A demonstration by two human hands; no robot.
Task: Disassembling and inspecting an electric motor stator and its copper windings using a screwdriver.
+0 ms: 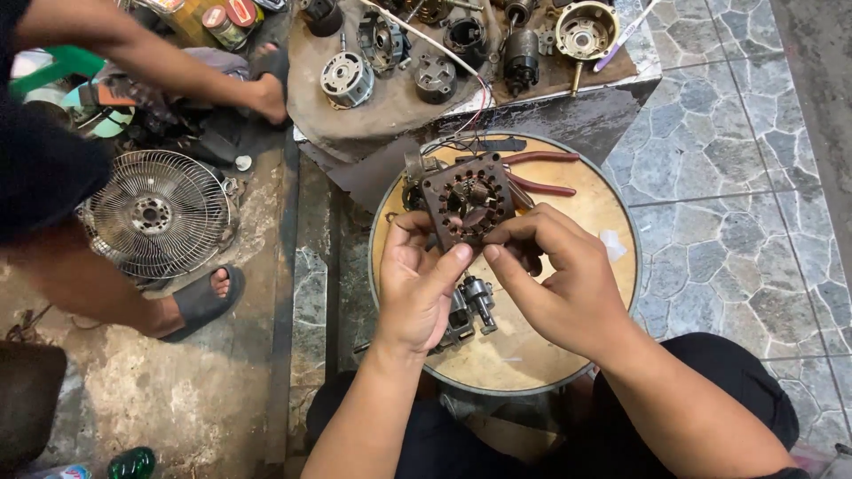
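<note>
Both your hands grip the brown motor core (468, 200) and hold it up over the round wooden worktop (612, 213). Your left hand (415, 288) pinches its lower left edge, and your right hand (559, 275) pinches its lower right edge. It looks heavy and hard, made of metal. The thin copper wire inside could tear, so hold the outer frame. Red pliers (541, 173) lie just behind it. A small metal shaft part (475, 302) sits under your hands. Another person's fan grille (158, 213) rests well apart on the floor.
</note>
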